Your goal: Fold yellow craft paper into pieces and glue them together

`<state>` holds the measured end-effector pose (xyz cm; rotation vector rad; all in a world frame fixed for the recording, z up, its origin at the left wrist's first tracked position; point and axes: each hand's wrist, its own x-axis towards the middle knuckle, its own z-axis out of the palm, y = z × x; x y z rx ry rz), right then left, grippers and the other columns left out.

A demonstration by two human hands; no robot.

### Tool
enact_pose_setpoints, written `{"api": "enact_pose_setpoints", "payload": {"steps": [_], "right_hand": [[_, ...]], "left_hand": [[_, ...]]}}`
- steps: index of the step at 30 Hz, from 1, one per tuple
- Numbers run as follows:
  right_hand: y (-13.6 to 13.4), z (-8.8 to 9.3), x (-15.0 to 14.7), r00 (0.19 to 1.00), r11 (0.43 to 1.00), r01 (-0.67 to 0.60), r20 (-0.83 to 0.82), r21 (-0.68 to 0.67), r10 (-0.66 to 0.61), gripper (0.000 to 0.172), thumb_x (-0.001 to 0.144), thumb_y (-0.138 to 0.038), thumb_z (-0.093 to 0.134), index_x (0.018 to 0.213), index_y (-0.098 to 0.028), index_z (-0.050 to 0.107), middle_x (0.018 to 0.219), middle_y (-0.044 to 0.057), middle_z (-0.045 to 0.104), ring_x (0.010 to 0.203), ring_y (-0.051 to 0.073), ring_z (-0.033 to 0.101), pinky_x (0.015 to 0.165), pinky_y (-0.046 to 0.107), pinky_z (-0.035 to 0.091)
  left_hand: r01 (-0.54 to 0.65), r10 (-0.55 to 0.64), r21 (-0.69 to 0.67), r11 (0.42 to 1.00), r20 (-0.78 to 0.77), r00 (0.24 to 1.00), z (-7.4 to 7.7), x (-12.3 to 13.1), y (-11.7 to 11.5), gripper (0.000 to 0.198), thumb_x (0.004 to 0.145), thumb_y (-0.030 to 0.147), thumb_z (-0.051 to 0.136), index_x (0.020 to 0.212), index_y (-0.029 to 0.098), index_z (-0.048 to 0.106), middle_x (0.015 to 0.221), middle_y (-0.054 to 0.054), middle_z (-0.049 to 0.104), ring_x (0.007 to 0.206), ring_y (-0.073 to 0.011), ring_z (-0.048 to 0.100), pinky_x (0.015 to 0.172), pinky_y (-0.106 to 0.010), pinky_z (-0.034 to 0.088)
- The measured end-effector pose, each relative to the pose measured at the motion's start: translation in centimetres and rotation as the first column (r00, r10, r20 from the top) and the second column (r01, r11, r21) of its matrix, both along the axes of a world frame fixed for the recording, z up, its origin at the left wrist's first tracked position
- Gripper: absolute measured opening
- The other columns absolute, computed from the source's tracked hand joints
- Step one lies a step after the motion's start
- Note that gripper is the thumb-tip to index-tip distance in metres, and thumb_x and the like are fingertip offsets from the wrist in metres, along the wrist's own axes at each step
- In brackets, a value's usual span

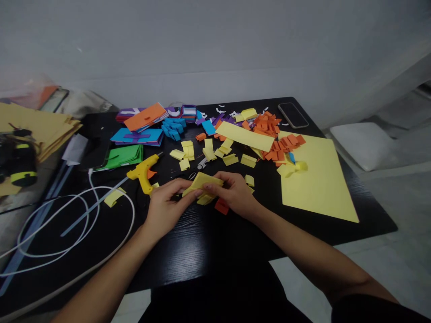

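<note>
Between my two hands, over the front middle of the black table (198, 264), is a folded yellow paper piece (202, 181). My left hand (170, 204) pinches its left side with thumb and fingers. On the other side, my right hand (237, 193) grips the right edge, thumb on top. An orange-red paper piece (221, 206) lies just under my right hand. Several small folded yellow papers (230, 159) are scattered beyond the hands. A yellow glue gun (144, 172) with a clear glue stick rests left of my left hand. Scissors (202, 163) are partly hidden behind the papers.
Folded green paper (124, 156), blue paper (138, 137) and orange paper (146, 117) lie at back left. Orange pieces (267, 124) are heaped at back right, near a phone (292, 115). A large yellow sheet (318, 184) covers the right side. White cable (133, 215) loops at left.
</note>
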<state>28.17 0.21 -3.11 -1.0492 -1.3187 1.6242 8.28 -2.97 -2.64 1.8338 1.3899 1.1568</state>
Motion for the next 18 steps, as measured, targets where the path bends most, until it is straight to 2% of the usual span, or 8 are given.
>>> {"api": "enact_pose_setpoints", "payload": {"steps": [5, 7, 9, 11, 15, 18], "right_hand": [[-0.07, -0.38, 0.04, 0.997, 0.996, 0.001, 0.079, 0.089, -0.008, 0.034, 0.078, -0.048, 0.083, 0.079, -0.018, 0.066, 0.07, -0.001, 0.065, 0.063, 0.013, 0.059, 0.057, 0.024, 0.048], [-0.01, -0.45, 0.22, 0.997, 0.979, 0.01, 0.079, 0.204, -0.026, 0.03, 0.079, -0.041, 0.084, 0.094, -0.019, 0.07, 0.085, 0.001, 0.071, 0.076, 0.016, 0.066, 0.067, 0.026, 0.054], [0.01, -0.48, 0.42, 0.996, 0.949, 0.012, 0.078, 0.315, -0.039, 0.035, 0.08, -0.037, 0.084, 0.109, -0.023, 0.071, 0.1, 0.003, 0.074, 0.093, 0.019, 0.07, 0.082, 0.03, 0.056], [-0.02, -0.5, 0.53, 0.995, 0.931, -0.008, 0.1, 0.365, -0.031, 0.036, 0.083, -0.036, 0.082, 0.116, -0.025, 0.071, 0.104, 0.004, 0.076, 0.098, 0.02, 0.071, 0.087, 0.032, 0.056], [-0.2, -0.58, 0.34, 0.993, 0.945, 0.032, 0.097, 0.326, -0.067, 0.028, 0.083, -0.04, 0.083, 0.104, -0.022, 0.076, 0.089, 0.002, 0.077, 0.082, 0.018, 0.072, 0.077, 0.03, 0.057], [-0.29, -0.52, 0.07, 0.995, 0.962, 0.065, 0.061, 0.264, -0.084, 0.03, 0.078, -0.046, 0.086, 0.09, -0.02, 0.076, 0.084, 0.003, 0.076, 0.078, 0.018, 0.071, 0.073, 0.03, 0.057]], "left_hand": [[0.008, -0.008, -0.059, 0.998, 0.008, 1.0, -0.26, -0.12, 0.09, 0.012, 0.087, 0.032, 0.078, 0.091, 0.021, 0.078, 0.078, 0.001, 0.076, 0.063, -0.0123, 0.064, 0.057, -0.022, 0.049], [0.043, -0.044, -0.053, 0.998, -0.022, 0.999, -0.24, -0.27, 0.16, 0.012, 0.087, 0.032, 0.078, 0.091, 0.021, 0.078, 0.078, 0.0, 0.076, 0.064, -0.0124, 0.064, 0.057, -0.022, 0.048], [0.083, -0.085, -0.038, 0.996, -0.062, 0.994, -0.15, -0.39, 0.2, 0.011, 0.088, 0.032, 0.078, 0.09, 0.021, 0.078, 0.079, 0.0, 0.076, 0.066, -0.0131, 0.065, 0.058, -0.023, 0.048], [0.119, -0.12, -0.023, 0.993, -0.081, 0.989, -0.04, -0.44, 0.19, 0.011, 0.089, 0.031, 0.077, 0.09, 0.021, 0.078, 0.082, -0.001, 0.077, 0.069, -0.0141, 0.066, 0.06, -0.023, 0.049], [0.131, -0.13, 0.006, 0.991, -0.091, 0.987, 0.05, -0.32, 0.08, 0.009, 0.089, 0.029, 0.077, 0.092, 0.021, 0.078, 0.082, -0.001, 0.077, 0.069, -0.0137, 0.067, 0.062, -0.023, 0.051], [0.11, -0.107, 0.021, 0.994, -0.118, 0.987, 0.0, -0.17, 0.05, 0.01, 0.089, 0.03, 0.077, 0.091, 0.02, 0.077, 0.078, 0.0, 0.076, 0.064, -0.0124, 0.065, 0.059, -0.022, 0.049]]}}
